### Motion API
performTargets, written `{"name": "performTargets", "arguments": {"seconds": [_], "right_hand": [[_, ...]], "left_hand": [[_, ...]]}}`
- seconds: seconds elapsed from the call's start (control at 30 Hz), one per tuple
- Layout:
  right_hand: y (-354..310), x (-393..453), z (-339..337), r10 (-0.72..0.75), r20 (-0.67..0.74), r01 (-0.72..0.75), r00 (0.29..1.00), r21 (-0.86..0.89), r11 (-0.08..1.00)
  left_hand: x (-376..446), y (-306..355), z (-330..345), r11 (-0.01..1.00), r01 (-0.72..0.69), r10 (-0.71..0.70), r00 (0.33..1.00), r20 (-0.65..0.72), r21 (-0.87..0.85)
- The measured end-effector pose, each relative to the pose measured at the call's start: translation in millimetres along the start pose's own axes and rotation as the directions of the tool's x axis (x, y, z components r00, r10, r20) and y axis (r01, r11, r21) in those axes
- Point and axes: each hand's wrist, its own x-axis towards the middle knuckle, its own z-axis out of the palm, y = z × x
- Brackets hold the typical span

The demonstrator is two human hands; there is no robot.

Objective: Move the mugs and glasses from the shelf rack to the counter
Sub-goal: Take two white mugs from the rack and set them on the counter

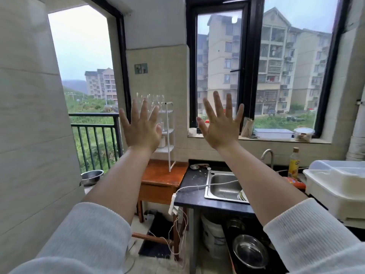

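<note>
A white shelf rack (170,135) stands on a small wooden table (162,175) against the tiled wall. Several clear stemmed glasses (158,99) sit on its top tier, and a white mug (162,142) shows on a lower tier. My left hand (141,127) is raised in front of the rack with fingers spread, holding nothing and hiding part of the shelves. My right hand (219,125) is raised before the window, fingers also spread and empty. The dark counter (194,188) lies below, to the right of the wooden table.
A steel sink (225,186) with a tap (268,155) is set in the counter. A white cable (199,187) crosses the counter. An oil bottle (293,163) and a white dish rack (335,186) stand at right. A steel bowl (91,176) rests near the balcony railing.
</note>
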Motion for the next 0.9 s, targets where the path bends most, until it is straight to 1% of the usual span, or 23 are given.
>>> {"name": "performTargets", "arguments": {"seconds": [0.07,0.13,0.17,0.27,0.37,0.53,0.63,0.7,0.77,0.9], "right_hand": [[-6.1,6.6,9.6,-0.044,-0.007,0.044,0.999,-0.027,0.999],[-13.4,11.9,26.7,-0.075,0.014,0.075,0.997,-0.007,0.997],[-17.7,12.6,38.0,-0.085,0.035,0.085,0.996,0.011,0.996],[-27.5,12.5,79.0,-0.109,0.1,0.103,0.989,0.056,0.993],[-36.7,16.3,131.5,-0.128,0.159,0.123,0.979,0.038,0.992],[-65.1,35.1,237.7,-0.083,0.27,0.061,0.959,0.087,0.994],[-93.5,60.7,303.9,-0.058,0.344,0.022,0.937,0.107,0.994],[-108.8,77.5,339.5,-0.048,0.392,0.003,0.919,0.114,0.993],[-122.3,100.7,379.0,-0.029,0.407,-0.019,0.913,0.113,0.993],[-125.7,130.5,439.3,-0.003,0.417,-0.037,0.909,0.089,0.995]], "left_hand": [[6.1,4.8,4.6,1.0,-0.015,0.016,1.0,-0.02,0.007],[13.9,8.1,17.5,1.0,-0.016,0.015,0.999,-0.028,-0.017],[16.2,10.1,25.6,1.0,-0.019,0.019,1.0,-0.007,-0.008],[17.0,10.4,60.9,0.996,-0.04,0.03,0.993,0.119,0.084],[23.4,0.2,113.1,0.997,-0.017,-0.001,0.973,0.23,0.074],[47.6,-47.0,214.5,0.993,-0.021,-0.033,0.891,0.453,0.113],[74.0,-89.7,273.5,0.992,-0.053,-0.015,0.844,0.535,0.111],[90.9,-112.9,304.1,0.992,-0.066,-0.005,0.827,0.563,0.107],[116.2,-135.4,340.5,0.994,-0.056,-0.007,0.816,0.578,0.091],[148.3,-160.6,399.1,0.995,-0.064,0.01,0.805,0.594,0.071]]}}
